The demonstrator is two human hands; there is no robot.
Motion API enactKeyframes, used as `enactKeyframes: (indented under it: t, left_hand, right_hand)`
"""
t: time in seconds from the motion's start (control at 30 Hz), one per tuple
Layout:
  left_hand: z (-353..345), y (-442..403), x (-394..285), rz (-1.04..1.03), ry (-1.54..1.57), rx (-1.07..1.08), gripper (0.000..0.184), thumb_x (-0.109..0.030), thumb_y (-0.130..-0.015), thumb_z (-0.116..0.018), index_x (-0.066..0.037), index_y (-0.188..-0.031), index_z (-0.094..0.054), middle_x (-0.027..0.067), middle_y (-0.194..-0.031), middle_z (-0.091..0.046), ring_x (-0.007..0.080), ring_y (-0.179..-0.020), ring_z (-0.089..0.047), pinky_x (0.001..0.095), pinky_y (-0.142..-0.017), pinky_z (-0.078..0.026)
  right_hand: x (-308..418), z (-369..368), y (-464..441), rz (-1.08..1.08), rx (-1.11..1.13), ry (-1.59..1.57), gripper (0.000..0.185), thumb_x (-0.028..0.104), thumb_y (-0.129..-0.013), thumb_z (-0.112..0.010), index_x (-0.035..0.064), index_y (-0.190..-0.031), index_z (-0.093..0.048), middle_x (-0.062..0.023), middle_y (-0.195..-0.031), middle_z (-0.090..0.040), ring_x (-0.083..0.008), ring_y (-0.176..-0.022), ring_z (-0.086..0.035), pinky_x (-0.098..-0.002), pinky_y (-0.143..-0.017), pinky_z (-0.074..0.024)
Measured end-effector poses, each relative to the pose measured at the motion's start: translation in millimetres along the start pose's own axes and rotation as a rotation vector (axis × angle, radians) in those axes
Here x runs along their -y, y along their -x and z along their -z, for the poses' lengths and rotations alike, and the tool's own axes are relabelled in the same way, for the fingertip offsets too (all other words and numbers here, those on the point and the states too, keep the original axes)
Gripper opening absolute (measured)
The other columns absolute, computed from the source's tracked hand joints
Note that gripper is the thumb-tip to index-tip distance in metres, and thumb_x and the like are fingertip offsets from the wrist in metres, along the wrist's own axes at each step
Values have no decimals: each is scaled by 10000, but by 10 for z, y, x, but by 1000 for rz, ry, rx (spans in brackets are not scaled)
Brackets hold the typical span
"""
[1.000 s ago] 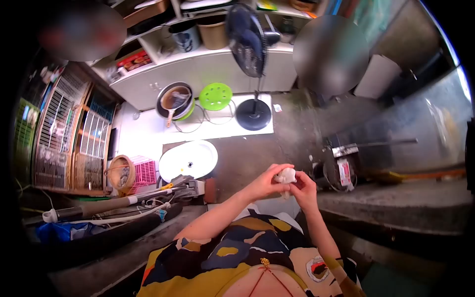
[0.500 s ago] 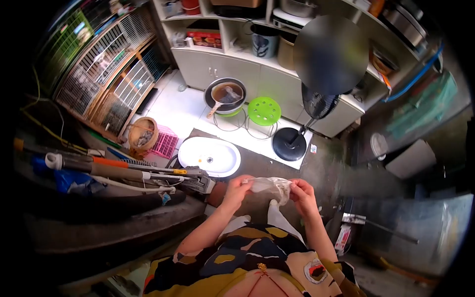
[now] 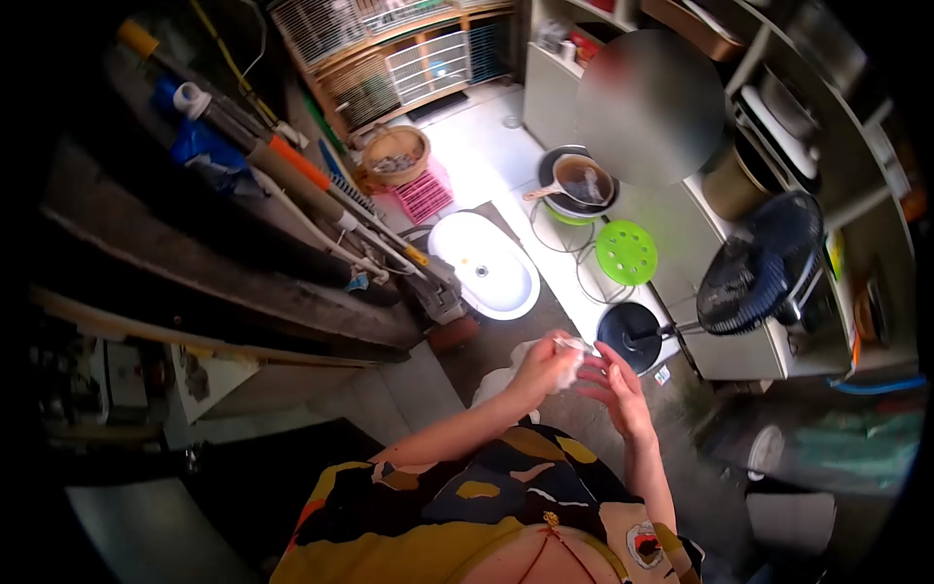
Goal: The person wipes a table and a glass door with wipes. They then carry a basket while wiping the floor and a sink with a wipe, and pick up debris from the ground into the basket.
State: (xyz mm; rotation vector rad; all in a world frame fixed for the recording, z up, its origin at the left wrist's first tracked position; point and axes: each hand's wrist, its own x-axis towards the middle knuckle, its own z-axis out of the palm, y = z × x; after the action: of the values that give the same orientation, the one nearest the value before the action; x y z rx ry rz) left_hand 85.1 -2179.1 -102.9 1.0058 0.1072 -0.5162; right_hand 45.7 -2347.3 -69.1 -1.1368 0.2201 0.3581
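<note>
A glossy white oval basin (image 3: 501, 292) lies at eleven o'clock from the left hand (image 3: 541, 375), which clutches a crumpled white sheet (image 3: 574, 364), while at the splayed, loose right hand's (image 3: 624, 397) two o'clock a black caged fan (image 3: 764, 263) partly hides a white cabinet (image 3: 671, 245).

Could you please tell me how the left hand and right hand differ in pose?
The left hand is closed around a crumpled white thing, while the right hand is spread open. In the picture, the left hand points up and rightward, whereas the right hand points up and leftward. Both are bare and held in front of the patterned top.
</note>
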Motion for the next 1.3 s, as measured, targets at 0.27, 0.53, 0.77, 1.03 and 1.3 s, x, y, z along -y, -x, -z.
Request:
enactKeyframes:
  t: [0.27, 0.53, 0.77, 1.03, 1.3]
  left_hand:
    - [80, -531, -195, 242, 756, 127, 403, -287, -988, -324, -37, -1304, -342, 72, -1304, -416, 194, -1224, -373, 330, -1060, -252]
    - [633, -1347, -418, -55, 416, 193, 379, -97, -932, -437, -14, -1293, -353, 79, -1261, -429, 159, -1193, -396, 312, -1020, -293]
    - [1244, -1649, -891, 26, 9, 60, 418, -81, -899, -517, -45, -1288, -368, 49, -1222, -452, 142, -1151, -443, 292, -971, -349]
    - [2421, -1202, -583, 64, -123, -442, 375, -138, -886, -553, -79, -1248, -474, 74, -1184, -547, 150, -1058, -520, 282, -904, -407]
    - [2570, -1023, -272, 40, 131, -1007, 333, -194, -871, -569, -76, -1178, -517, 45, -1041, -610, 121, -939, -574, 265, -795, -452]
  right_hand:
    - [-17, -376, -1023, 32, -15, -213, 266, 122, -907, -529, -24, -1130, -526, -84, -1027, -599, -152, -926, -582, -270, -836, -467]
    - [-199, -379, -2281, -5, -92, 129, 252, 214, -908, -566, -27, -980, -573, -51, -815, -608, -104, -718, -551, -240, -633, -459]
    - [-236, -359, -3147, 118, 216, 789, 203, 151, -869, -580, -22, -976, -587, -96, -716, -609, -133, -640, -555, -288, -600, -460]
    - [-393, 28, -4145, -189, 296, 886, 203, 177, -848, -600, -21, -837, -640, -91, -668, -631, -139, -581, -577, -302, -549, -465]
    - [-311, 620, -5435, -517, 225, 656, 162, 103, -820, -582, -32, -877, -651, -61, -745, -643, -130, -665, -585, -282, -605, -466]
